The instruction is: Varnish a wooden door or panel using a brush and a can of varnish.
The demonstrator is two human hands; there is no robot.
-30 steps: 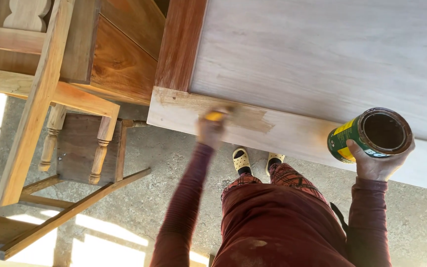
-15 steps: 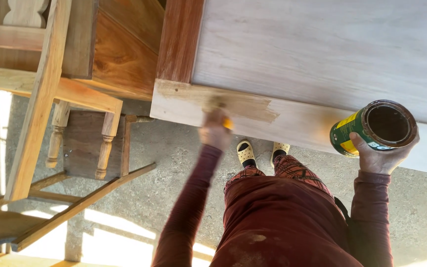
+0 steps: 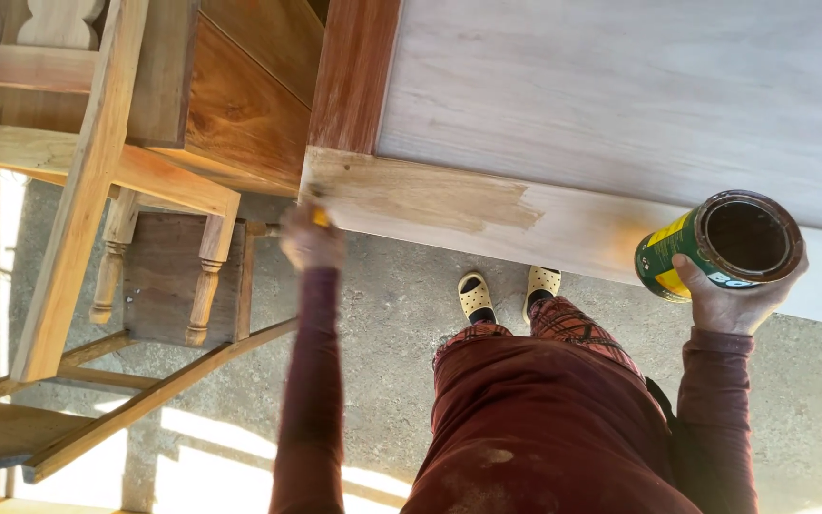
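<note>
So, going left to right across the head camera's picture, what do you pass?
Wooden chair frame → left hand with a brush → pair of pale sandals → green and yellow can held in the right hand.

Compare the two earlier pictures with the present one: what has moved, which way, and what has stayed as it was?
The left hand, gripping a brush, has swept leftward along the pale board edge to its corner, and the darker wet patch now reaches further left. The right hand still holds the open can at the board's right. Nothing was picked up or let go.
</note>
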